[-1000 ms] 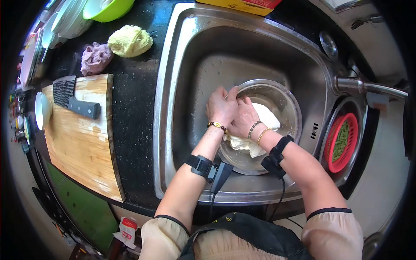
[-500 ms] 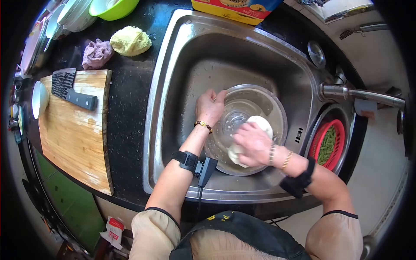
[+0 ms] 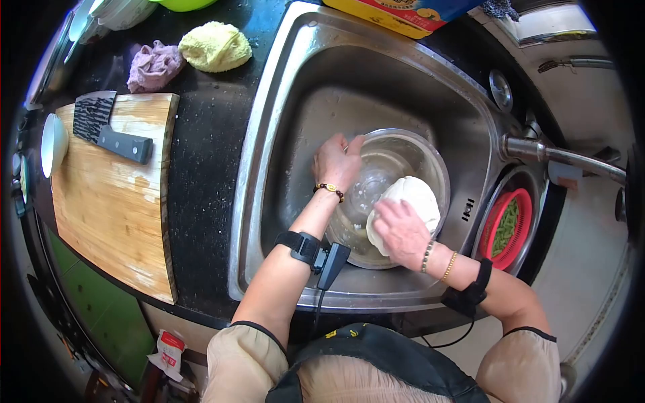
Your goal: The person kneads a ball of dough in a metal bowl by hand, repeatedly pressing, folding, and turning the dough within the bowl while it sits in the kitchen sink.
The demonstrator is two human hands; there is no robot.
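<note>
A shiny metal bowl (image 3: 424, 156) sits in the steel sink, its inside wet and specked with white bits. My left hand (image 3: 337, 164) is closed around the bowl's left rim, thumb toward the inside. My right hand (image 3: 404, 236) presses on a smooth, rounded lump of white dough (image 3: 422, 193) at the bowl's near right side. Its fingers are curled over the dough's left part, and the palm covers the lower edge. Part of the bowl's near wall is hidden by the dough and hand.
Left of the sink (image 3: 250, 221) lies a cutting board (image 3: 111, 215) with a cleaver (image 3: 111, 131) and a white bowl (image 3: 55, 144). Purple dough (image 3: 154, 66) and yellow dough (image 3: 215, 47) rest behind it. A faucet (image 3: 564, 156) and a red basket (image 3: 488, 235) of green pieces (image 3: 505, 228) stand right.
The white dough has shifted slightly right and now looks rounder and flatter. My right hand has moved right with it. My left hand keeps its grip on the rim; the view has shifted slightly.
</note>
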